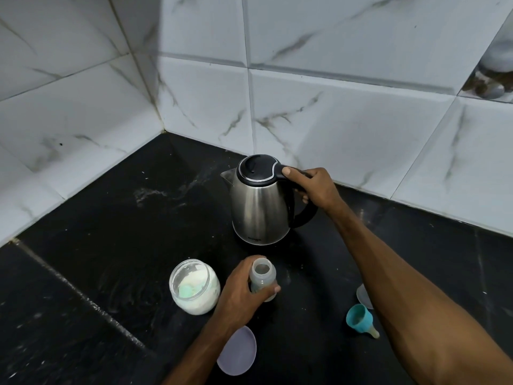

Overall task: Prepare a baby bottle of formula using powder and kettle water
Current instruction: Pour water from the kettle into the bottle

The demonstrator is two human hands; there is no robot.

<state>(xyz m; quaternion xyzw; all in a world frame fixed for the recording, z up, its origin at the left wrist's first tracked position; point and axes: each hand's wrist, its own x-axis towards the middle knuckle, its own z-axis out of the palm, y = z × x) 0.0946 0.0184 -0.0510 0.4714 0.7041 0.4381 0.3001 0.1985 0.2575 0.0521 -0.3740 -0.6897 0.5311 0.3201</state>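
Looking down: a black stone counter in a corner of white marble-pattern wall tiles; white powder smears lie on the counter at the far left of the kettle.
Writing: a small dark word near the foot of the kettle, too small to read.
Kettle: a steel kettle with black lid and black handle stands upright at the far middle, its spout turned left.
Right hand: the right hand is wrapped around the kettle handle, thumb on top near the lid.
Bottle: a clear baby bottle without cap stands upright near the kettle, on its near side; it seems empty, but the view is not sharp.
Left hand: the left hand holds the bottle body, fingers curled around it.
Powder jar: an open glass jar of white powder with a green scoop inside, just left of the bottle.
Lids: a pale round lid lies near, and a teal ring with teat lies at the right.
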